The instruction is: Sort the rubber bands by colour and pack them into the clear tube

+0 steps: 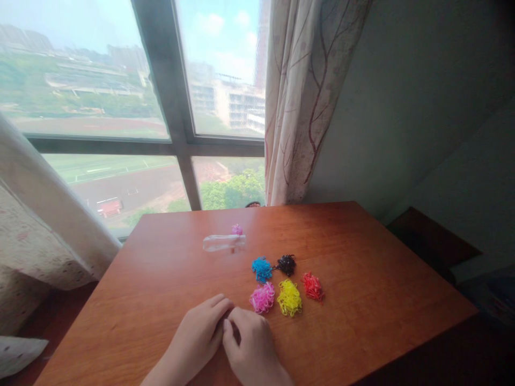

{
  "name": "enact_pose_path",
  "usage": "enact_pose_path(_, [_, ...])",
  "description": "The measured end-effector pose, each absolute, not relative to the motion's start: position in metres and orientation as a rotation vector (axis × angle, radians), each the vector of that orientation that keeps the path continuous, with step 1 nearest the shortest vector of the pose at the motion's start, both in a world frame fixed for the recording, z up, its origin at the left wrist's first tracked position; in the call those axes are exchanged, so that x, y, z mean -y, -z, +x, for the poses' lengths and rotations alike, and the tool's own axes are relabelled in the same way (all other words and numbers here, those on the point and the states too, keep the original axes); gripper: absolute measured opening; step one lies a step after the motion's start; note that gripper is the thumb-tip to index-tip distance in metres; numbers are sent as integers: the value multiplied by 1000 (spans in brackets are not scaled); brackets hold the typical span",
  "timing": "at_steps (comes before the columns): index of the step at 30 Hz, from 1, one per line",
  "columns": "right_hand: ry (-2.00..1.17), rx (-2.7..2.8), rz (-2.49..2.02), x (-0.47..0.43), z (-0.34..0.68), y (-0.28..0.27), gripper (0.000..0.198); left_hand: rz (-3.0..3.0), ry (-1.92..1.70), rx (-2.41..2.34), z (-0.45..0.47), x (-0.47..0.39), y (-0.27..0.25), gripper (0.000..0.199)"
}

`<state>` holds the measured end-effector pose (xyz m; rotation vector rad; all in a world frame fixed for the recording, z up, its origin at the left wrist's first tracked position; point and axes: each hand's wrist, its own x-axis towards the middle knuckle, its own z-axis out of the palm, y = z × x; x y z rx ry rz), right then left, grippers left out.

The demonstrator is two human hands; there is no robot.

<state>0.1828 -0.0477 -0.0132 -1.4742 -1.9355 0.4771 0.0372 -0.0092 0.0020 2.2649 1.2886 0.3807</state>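
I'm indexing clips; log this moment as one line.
left hand: beside right hand | right hand: nearest pink pile | table: yellow pile, blue pile, black pile, red pile | farther back: clear object

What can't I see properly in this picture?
All in the head view:
- Whether the bare left hand or bare right hand holds anything: their own backs hide the palms.
- How many loops make the bright yellow tangled pile: they overlap and are too small.
- What the small pink-purple clump by the clear see-through container is: small and blurred.
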Motion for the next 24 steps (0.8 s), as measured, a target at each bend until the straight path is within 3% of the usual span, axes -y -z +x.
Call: enact_pose_path(24, [-511, 1934, -1475, 48, 183, 16, 16, 2248, -388, -1288, 37, 9, 0, 17])
